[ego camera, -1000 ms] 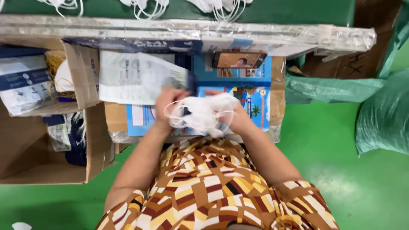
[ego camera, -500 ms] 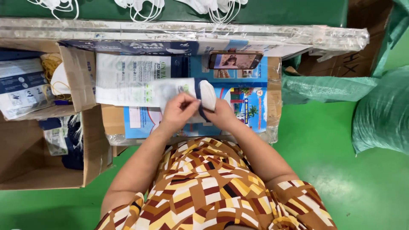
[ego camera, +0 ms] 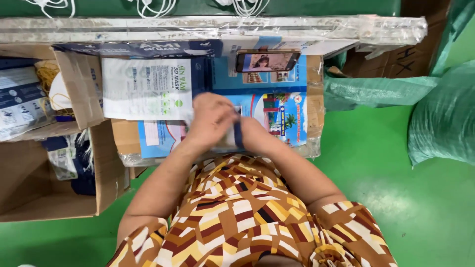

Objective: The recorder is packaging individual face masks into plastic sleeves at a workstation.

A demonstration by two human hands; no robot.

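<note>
My left hand [ego camera: 210,118] and right hand [ego camera: 250,136] pinch a flat mask packet [ego camera: 236,133] between them, near the counter's [ego camera: 277,106] front edge.

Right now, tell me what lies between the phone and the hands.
In the head view, only the blue printed board lies between the phone and the hands.
</note>
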